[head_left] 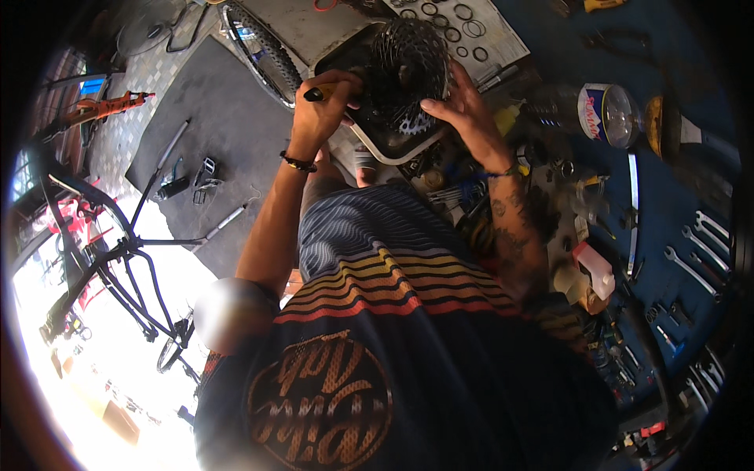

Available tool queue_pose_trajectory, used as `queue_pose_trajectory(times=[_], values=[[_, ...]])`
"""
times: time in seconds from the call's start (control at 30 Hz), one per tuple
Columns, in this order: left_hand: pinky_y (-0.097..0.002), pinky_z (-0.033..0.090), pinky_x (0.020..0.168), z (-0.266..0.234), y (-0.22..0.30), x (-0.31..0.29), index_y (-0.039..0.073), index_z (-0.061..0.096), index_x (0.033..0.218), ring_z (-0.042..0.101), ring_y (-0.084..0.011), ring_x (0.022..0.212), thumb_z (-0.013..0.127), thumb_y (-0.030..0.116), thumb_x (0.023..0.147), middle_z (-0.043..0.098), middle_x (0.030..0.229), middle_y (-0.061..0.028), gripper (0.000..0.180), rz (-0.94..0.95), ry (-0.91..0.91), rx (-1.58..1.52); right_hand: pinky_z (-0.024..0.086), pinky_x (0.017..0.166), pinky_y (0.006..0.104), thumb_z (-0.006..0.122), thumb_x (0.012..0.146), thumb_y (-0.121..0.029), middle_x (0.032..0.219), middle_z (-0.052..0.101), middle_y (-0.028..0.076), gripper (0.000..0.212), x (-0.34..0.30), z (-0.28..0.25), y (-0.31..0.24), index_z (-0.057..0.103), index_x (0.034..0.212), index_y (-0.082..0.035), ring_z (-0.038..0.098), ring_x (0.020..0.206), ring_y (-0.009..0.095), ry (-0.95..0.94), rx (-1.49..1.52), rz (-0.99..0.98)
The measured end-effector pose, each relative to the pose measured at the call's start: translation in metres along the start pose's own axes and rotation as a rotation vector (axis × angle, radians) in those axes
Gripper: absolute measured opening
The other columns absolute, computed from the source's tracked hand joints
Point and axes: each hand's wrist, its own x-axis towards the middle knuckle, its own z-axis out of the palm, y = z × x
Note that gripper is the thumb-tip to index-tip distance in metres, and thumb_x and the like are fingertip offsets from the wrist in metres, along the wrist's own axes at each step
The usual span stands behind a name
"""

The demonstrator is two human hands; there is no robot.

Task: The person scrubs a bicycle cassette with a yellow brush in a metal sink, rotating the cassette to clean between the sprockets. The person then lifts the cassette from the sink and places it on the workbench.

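A bicycle cassette (408,59) of dark, greasy sprockets is tilted up over a shallow metal tray (386,159) with a pale rim. My right hand (467,114) grips the cassette's right edge, with the thumb on the near side and the fingers partly hidden behind it. To the left of the sprockets, my left hand (323,110) is closed around a tool with a yellow-and-black handle (317,93). The tool's working end is lost against the dark sprockets and tray, so I cannot make out its kind.
Several rings (453,34) lie on a pale sheet beyond the tray. A tyred wheel (263,59) is at the far left. A bicycle frame (126,247) stands at left, and pedals (206,177) lie on a dark mat. To the right are a clear plastic bottle (620,116) and wrenches (691,271).
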Motion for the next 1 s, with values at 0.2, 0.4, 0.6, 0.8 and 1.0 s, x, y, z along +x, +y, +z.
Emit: queue_pose_trajectory(times=[0.2, 0.4, 0.6, 0.8, 1.0], values=[[-0.0290, 0.058, 0.054, 0.002, 0.002, -0.006, 0.005, 0.080, 0.117, 0.080, -0.0175, 0.081, 0.060, 0.023, 0.103, 0.082, 0.103, -0.0097, 0.031, 0.083, 0.001, 0.044, 0.049, 0.107, 0.0371, 0.073, 0.098, -0.024, 0.135, 0.068, 0.013, 0.060, 0.011, 0.008, 0.027, 0.054, 0.149, 0.001, 0.062, 0.122, 0.023, 0.237, -0.339, -0.061], [-0.0285, 0.058, 0.055, 0.002, 0.003, -0.013, 0.003, 0.078, 0.121, 0.080, -0.0183, 0.081, 0.059, 0.025, 0.105, 0.081, 0.105, -0.0119, 0.033, -0.008, 0.020, -0.007, 0.053, 0.098, 0.0423, 0.075, 0.098, -0.028, 0.118, 0.075, 0.015, 0.044, 0.004, -0.044, 0.016, 0.066, 0.131, 0.000, 0.069, 0.103, 0.031, 0.107, -0.556, 0.023], [-0.0303, 0.061, 0.057, 0.024, 0.003, -0.022, -0.001, 0.076, 0.115, 0.081, -0.0213, 0.085, 0.056, 0.018, 0.104, 0.080, 0.105, -0.0141, 0.030, -0.127, -0.145, -0.088, 0.054, 0.101, 0.0447, 0.083, 0.095, -0.031, 0.122, 0.075, 0.019, 0.051, 0.001, -0.052, 0.034, 0.067, 0.132, 0.000, 0.071, 0.114, 0.035, -0.002, -1.217, -0.411], [-0.0314, 0.064, 0.061, 0.023, 0.015, -0.022, -0.003, 0.076, 0.112, 0.080, -0.0225, 0.086, 0.056, 0.015, 0.103, 0.080, 0.101, -0.0139, 0.029, -0.077, -0.128, -0.103, 0.055, 0.100, 0.0456, 0.083, 0.096, -0.031, 0.123, 0.072, 0.021, 0.050, 0.000, -0.060, 0.045, 0.067, 0.132, 0.000, 0.070, 0.113, 0.038, 0.040, -0.803, -0.134], [-0.0337, 0.066, 0.062, 0.023, 0.019, -0.024, -0.002, 0.075, 0.110, 0.080, -0.0218, 0.082, 0.055, 0.015, 0.103, 0.079, 0.102, -0.0132, 0.027, -0.103, -0.043, -0.019, 0.055, 0.098, 0.0455, 0.080, 0.098, -0.027, 0.123, 0.070, 0.019, 0.044, -0.002, -0.067, 0.061, 0.068, 0.131, -0.001, 0.069, 0.108, 0.041, -0.040, -1.080, -0.443]])
